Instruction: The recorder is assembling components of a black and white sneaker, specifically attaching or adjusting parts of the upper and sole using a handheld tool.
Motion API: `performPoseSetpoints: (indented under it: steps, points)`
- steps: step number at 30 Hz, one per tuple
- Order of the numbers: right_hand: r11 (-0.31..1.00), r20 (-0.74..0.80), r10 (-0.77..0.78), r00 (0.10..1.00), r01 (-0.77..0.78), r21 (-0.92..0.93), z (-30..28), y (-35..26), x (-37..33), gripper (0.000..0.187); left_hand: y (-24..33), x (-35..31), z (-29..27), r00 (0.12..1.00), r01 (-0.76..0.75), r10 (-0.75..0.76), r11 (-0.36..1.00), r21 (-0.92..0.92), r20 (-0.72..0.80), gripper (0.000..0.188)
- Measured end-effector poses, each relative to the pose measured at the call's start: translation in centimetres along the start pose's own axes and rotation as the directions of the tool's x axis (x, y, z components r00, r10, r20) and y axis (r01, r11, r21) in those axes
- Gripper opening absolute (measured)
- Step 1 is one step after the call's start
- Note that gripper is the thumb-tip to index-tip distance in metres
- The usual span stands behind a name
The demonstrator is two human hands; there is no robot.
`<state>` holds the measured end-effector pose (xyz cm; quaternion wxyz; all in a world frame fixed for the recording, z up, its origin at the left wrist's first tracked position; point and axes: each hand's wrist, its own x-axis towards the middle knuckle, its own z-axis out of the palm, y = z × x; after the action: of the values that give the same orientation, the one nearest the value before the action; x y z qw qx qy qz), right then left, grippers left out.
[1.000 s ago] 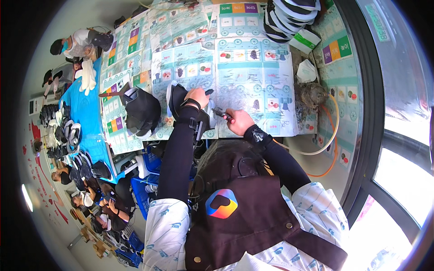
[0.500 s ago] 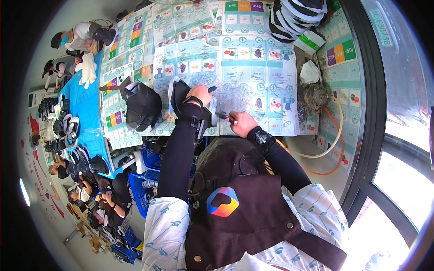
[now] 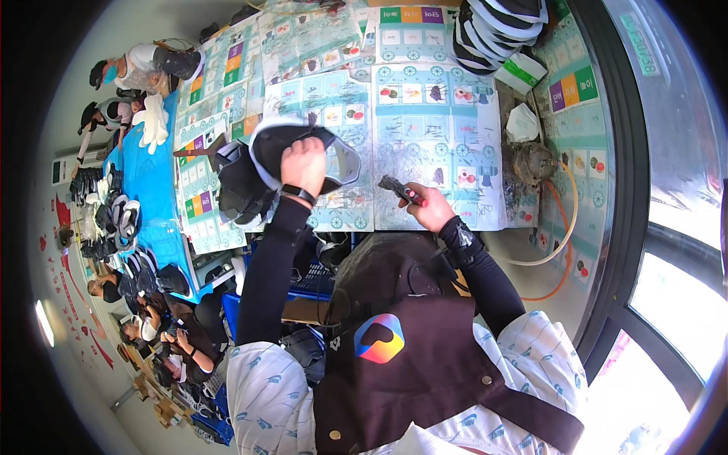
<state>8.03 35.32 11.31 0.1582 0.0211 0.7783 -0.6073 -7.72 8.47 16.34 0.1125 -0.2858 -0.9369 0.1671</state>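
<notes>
My left hand (image 3: 303,163) is closed on a black shoe upper (image 3: 280,142) with a pale edge, holding it at the left of the table. The upper overlaps a pile of black shoe uppers (image 3: 236,182) lying there; I cannot tell whether it touches them. In my right hand (image 3: 432,211), above the table's near edge, is a short brush (image 3: 395,186) with dark, clumped bristles and some red at its handle. Its bristles point up and left, apart from the upper. Printed sheets (image 3: 409,163), smeared with dark marks, cover the table beneath both hands.
At the far right stand stacked shoe uppers (image 3: 500,34) beside a green-and-white box (image 3: 521,72). A grimy pot (image 3: 531,161) sits near a pale hose (image 3: 565,220). Blue crates (image 3: 311,282) are below the table's edge. Several people work at the left, near a blue-covered table (image 3: 144,178).
My left hand has moved left and away with the upper, lifting it over to the pile. The brush has come away from the upper, slightly right, and its bristles now show.
</notes>
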Motion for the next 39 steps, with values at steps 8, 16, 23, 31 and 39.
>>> performPoseSetpoints:
  steps: [8,16,23,31,39]
  points:
    - [0.956,-0.159,0.032,0.987,-0.076,-0.283,0.5,1.3,1.1,0.02,7.2,2.4,4.0,0.928,0.373,-0.216,0.574,-0.729,0.305,0.031]
    - [0.948,-0.057,0.016,0.998,-0.033,-0.316,1.0,2.5,3.1,0.021,7.6,0.8,4.1,0.895,0.445,-0.221,0.418,-0.792,0.387,0.034]
    - [0.94,-0.018,-0.005,1.0,-0.001,-0.34,1.6,3.8,3.4,0.02,7.3,-0.4,4.1,0.879,0.475,-0.255,0.403,-0.782,0.402,0.034]
    - [0.961,-0.075,0.065,0.995,-0.082,-0.264,1.8,3.1,3.0,0.018,6.8,-2.8,3.8,0.898,0.43,-0.256,0.336,-0.838,0.358,0.035]
    - [0.959,-0.203,0.069,0.977,-0.121,-0.257,2.2,3.4,2.7,0.02,7.4,-3.8,3.0,0.907,0.405,-0.258,0.323,-0.856,0.332,0.032]
